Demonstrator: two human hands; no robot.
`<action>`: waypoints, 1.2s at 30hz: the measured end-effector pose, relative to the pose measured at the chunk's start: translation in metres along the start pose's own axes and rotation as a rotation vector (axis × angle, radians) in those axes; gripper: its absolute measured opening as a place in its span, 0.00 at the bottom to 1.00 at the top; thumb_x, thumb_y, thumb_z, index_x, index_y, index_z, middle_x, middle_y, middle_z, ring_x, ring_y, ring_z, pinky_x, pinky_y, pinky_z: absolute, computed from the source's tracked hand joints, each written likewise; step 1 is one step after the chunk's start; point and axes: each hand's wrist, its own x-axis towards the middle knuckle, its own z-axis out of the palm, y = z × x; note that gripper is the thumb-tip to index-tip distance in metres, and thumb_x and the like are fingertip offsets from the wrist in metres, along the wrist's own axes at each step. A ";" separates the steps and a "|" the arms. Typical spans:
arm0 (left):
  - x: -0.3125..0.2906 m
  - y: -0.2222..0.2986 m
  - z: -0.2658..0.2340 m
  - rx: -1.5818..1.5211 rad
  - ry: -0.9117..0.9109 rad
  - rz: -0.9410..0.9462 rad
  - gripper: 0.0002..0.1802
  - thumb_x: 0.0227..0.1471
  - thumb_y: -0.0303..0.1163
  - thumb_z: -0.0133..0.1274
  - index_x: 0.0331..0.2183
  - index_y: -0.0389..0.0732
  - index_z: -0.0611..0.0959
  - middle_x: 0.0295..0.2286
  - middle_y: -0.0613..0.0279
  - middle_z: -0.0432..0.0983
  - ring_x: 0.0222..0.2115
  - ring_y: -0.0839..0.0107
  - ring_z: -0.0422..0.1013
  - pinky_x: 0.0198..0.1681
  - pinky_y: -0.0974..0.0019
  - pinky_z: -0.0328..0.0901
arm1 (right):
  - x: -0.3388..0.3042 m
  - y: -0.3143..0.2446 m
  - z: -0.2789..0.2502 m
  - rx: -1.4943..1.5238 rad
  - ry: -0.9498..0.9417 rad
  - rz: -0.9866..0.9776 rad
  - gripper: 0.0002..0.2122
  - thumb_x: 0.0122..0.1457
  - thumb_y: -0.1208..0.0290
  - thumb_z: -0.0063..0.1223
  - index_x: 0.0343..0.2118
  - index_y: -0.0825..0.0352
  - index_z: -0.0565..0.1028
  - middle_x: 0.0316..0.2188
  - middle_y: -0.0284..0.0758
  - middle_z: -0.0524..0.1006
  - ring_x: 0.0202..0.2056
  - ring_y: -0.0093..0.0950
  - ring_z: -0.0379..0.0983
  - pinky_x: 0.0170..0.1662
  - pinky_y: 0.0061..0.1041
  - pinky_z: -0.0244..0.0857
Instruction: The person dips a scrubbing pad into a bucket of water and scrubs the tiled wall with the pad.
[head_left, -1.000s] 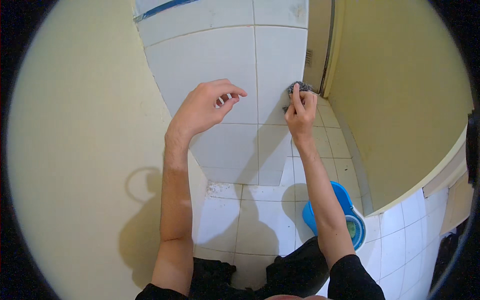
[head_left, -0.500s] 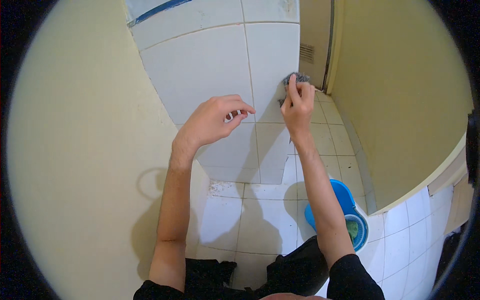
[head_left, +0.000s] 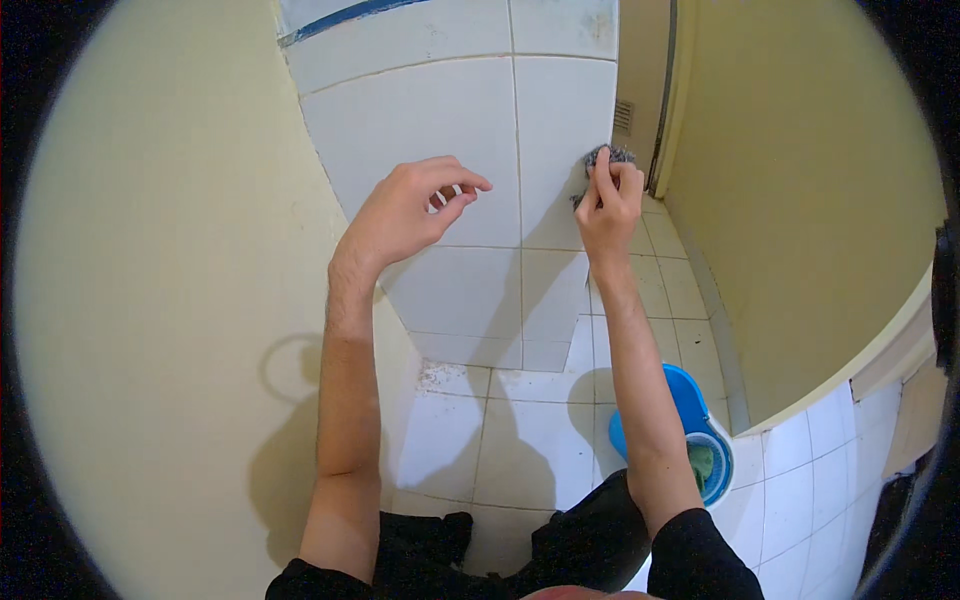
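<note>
My right hand [head_left: 610,218] presses a dark grey, fuzzy scrubbing cloth [head_left: 622,155] against the right-hand edge of a white tiled wall [head_left: 430,120]. Its index finger lies stretched along the cloth while the other fingers are bent around it; part of the cloth is hidden behind the hand. To the left, my left hand [head_left: 408,205] hovers in front of the same tiles. Its fingers are loosely curved, with a gap between thumb and fingertips, and nothing is in it.
A blue mop bucket [head_left: 683,390] with a round strainer stands on the tiled floor at my right; a green cloth [head_left: 700,462] lies in the strainer. Cream walls rise on both sides. Behind the tiled wall's right edge is a door [head_left: 645,60] with a vent.
My left hand has drawn left and slightly up across the tiles. My right hand keeps the cloth at the wall's edge; the whole view has shifted a little.
</note>
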 end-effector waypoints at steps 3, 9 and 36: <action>-0.004 -0.004 0.001 -0.057 0.010 0.046 0.10 0.59 0.23 0.57 0.43 0.41 0.87 0.34 0.62 0.82 0.31 0.73 0.76 0.35 0.68 0.71 | 0.015 -0.010 0.003 0.078 0.015 0.081 0.26 0.47 0.90 0.58 0.53 0.71 0.77 0.32 0.38 0.70 0.35 0.38 0.67 0.38 0.36 0.65; 0.002 -0.006 0.001 -0.055 0.000 0.033 0.10 0.59 0.23 0.58 0.43 0.42 0.87 0.34 0.63 0.82 0.31 0.73 0.76 0.34 0.69 0.71 | -0.016 0.011 -0.006 -0.059 -0.014 -0.106 0.22 0.52 0.89 0.57 0.52 0.73 0.77 0.33 0.39 0.71 0.35 0.39 0.67 0.39 0.37 0.65; 0.011 -0.027 0.007 -0.126 0.033 0.056 0.10 0.60 0.24 0.57 0.43 0.41 0.88 0.36 0.63 0.83 0.32 0.73 0.76 0.35 0.69 0.71 | -0.002 0.003 -0.004 -0.185 -0.079 -0.143 0.20 0.54 0.91 0.57 0.50 0.70 0.81 0.33 0.37 0.72 0.35 0.34 0.68 0.37 0.32 0.67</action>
